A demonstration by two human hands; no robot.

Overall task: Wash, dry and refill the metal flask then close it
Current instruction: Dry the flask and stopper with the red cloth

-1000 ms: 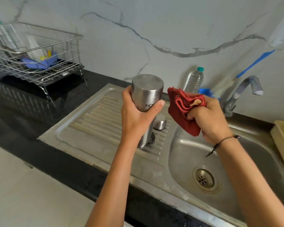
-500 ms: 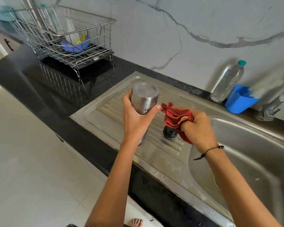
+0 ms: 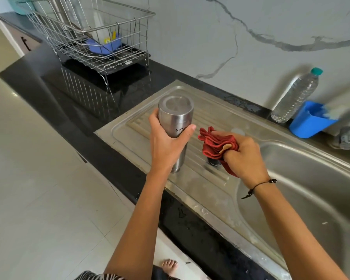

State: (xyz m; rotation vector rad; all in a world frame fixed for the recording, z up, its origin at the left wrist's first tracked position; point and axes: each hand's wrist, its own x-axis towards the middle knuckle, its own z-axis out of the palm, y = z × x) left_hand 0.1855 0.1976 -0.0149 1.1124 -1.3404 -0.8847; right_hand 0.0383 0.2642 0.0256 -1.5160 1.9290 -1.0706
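The metal flask (image 3: 175,116) stands upside down, base up, with its mouth end down on the ribbed draining board (image 3: 133,128) of the steel sink. My left hand (image 3: 167,144) grips its middle. To its right, my right hand (image 3: 245,156) holds a bunched red cloth (image 3: 214,142) just above the board. A small dark cap (image 3: 212,162) sits on the board, mostly hidden under the cloth.
The sink basin (image 3: 303,190) lies to the right, with a tap (image 3: 348,136) at the far right edge. A plastic water bottle (image 3: 295,96) and a blue tub (image 3: 309,120) stand against the wall. A wire dish rack (image 3: 93,37) sits on the black counter at the back left.
The view has swung left and tilted further down. The flask stays upside down in my left hand. My right hand has lowered the red cloth towards the board, away from the flask.
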